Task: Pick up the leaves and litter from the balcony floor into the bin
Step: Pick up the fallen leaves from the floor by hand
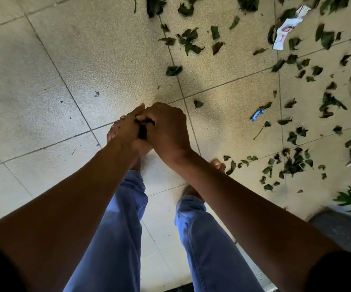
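Tiled balcony floor (44,85): bare on the left, strewn on the right with dry leaves (292,163), a white paper wrapper (284,32) and a small blue wrapper (256,114). No bin in view. Both hands meet above the feet: left hand (128,131) and right hand (166,129) curl together round a dark wad of leaves (142,131). Judged light, brittle, crumbly; best scooped in bunches, cupped underneath.

Black short sleeves (339,270), blue trousers (115,239), bare feet (219,165).
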The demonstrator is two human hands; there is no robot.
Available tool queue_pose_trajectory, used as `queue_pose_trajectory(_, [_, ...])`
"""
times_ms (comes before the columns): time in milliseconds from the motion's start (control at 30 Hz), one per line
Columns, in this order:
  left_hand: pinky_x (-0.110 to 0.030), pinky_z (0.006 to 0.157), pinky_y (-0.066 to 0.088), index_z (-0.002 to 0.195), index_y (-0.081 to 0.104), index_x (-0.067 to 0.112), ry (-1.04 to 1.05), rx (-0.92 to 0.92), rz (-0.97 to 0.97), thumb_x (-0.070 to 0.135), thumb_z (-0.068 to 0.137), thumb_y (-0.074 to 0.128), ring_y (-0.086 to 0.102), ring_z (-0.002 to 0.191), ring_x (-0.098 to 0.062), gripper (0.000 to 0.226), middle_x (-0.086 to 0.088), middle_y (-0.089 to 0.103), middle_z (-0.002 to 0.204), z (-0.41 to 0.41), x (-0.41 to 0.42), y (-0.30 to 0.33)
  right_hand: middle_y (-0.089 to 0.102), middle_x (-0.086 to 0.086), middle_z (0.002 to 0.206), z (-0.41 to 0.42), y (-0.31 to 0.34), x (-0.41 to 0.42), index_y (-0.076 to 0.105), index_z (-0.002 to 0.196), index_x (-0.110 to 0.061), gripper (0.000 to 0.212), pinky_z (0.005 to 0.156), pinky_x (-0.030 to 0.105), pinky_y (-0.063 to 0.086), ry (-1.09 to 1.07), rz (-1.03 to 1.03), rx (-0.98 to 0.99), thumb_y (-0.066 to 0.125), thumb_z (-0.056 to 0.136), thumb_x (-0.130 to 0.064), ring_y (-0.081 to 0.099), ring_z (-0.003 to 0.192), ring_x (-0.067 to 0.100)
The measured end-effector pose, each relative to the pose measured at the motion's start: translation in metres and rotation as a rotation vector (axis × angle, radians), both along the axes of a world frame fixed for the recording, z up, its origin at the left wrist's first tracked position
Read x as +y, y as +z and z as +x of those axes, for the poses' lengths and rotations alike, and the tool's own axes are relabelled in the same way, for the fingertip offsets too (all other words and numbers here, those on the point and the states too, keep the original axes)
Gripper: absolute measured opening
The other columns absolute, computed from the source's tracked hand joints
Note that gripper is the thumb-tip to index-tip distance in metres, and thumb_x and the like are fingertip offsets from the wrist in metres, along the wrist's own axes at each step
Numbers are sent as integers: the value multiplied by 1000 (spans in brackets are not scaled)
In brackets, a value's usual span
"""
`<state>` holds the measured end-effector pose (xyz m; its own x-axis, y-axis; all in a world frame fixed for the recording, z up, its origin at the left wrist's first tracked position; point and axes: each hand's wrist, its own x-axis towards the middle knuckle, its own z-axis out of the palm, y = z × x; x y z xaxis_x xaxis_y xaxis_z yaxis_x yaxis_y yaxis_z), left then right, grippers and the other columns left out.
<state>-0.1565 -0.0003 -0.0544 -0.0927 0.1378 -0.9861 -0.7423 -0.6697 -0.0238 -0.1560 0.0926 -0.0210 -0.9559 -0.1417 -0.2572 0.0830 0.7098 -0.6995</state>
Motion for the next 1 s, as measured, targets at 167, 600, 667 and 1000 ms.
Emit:
queue_pose_trajectory(167, [-24, 62, 54, 79, 66, 20, -260, 85, -149, 34, 102, 46, 65, 65, -11, 33, 2, 64, 75, 0, -7, -21, 67, 9, 78, 5, -16, -5, 72, 78, -8, 12, 56, 27, 41, 202, 189, -10, 72, 70, 1, 63, 68, 27])
queue_pose_trajectory(600, [-26, 62, 44, 61, 48, 21, -234, -106, -248, 35, 86, 63, 50, 57, -14, 32, 3, 48, 60, -4, -9, -30, 72, 3, 88, 13, -2, 10, 65, 106, -17, 16, 75, 43, 54, 209, 102, -223, 59, 91, -20, 68, 81, 28])
queue_pose_trajectory(667, [-21, 54, 43, 55, 47, 20, -303, -135, -260, 29, 83, 66, 49, 53, -13, 34, 3, 45, 60, -3, -6, -31, 74, 1, 84, 12, -4, 12, 68, 104, -23, 16, 74, 38, 55, 86, 133, -199, 63, 89, -21, 69, 80, 26])
queue_pose_trajectory(1000, [-17, 51, 47, 70, 52, 19, -159, -100, -73, 30, 96, 50, 57, 50, -12, 29, 2, 54, 61, -14, 2, -33, 66, 2, 98, 14, -22, 15, 76, 85, -18, 23, 73, 41, 46, 38, 135, -69, 55, 82, -26, 55, 100, 28])
